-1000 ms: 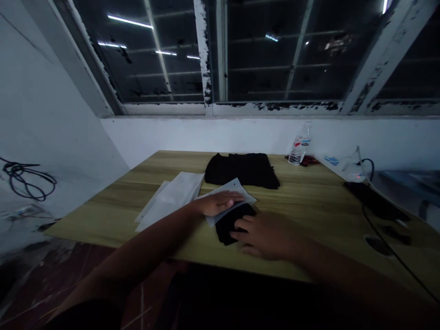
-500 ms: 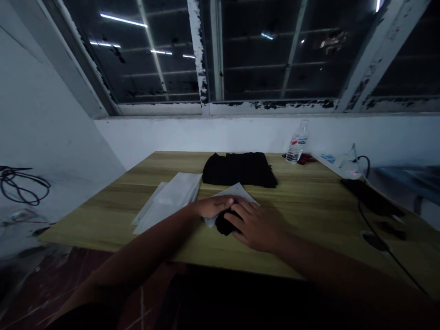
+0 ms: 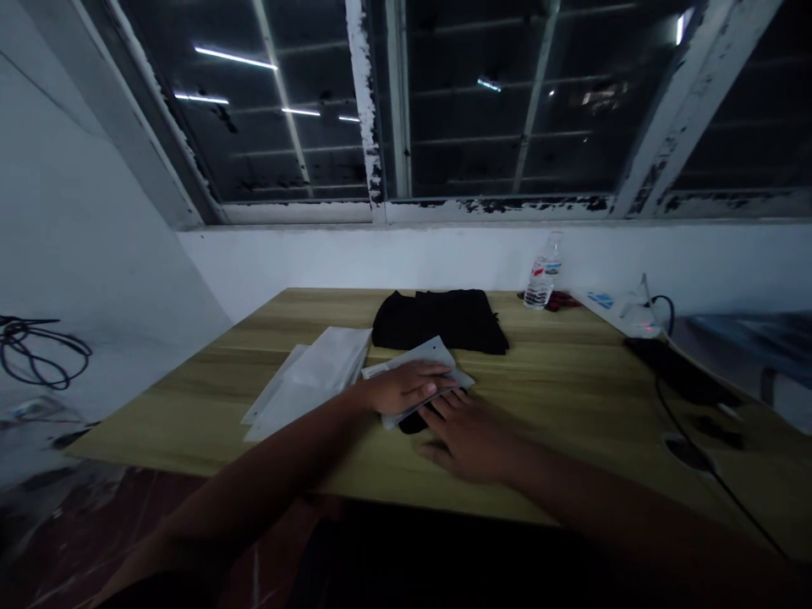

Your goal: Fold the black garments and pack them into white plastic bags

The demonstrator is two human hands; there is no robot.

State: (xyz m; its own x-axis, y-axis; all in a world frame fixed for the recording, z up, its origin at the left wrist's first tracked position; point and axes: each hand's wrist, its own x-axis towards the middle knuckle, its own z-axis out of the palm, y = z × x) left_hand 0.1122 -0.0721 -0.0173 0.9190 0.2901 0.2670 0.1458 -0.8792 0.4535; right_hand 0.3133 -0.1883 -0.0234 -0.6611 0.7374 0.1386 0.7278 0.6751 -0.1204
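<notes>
Left grip [image 3: 406, 389] on bag [image 3: 430, 350], right grip [image 3: 470, 436] at cloth [image 3: 413, 423]

bag [image 3: 426, 349] on table [image 3: 190, 406] | other bags [image 3: 317, 372] left | cloth [image 3: 441, 321] behind | bottle [image 3: 542, 275] back-right

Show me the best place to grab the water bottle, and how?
I'd wrap fingers around the label of the clear plastic water bottle, coming from the front left. It stands tall and narrow, the white wall is behind it, and a dark red item is beside its base on the right.
</notes>
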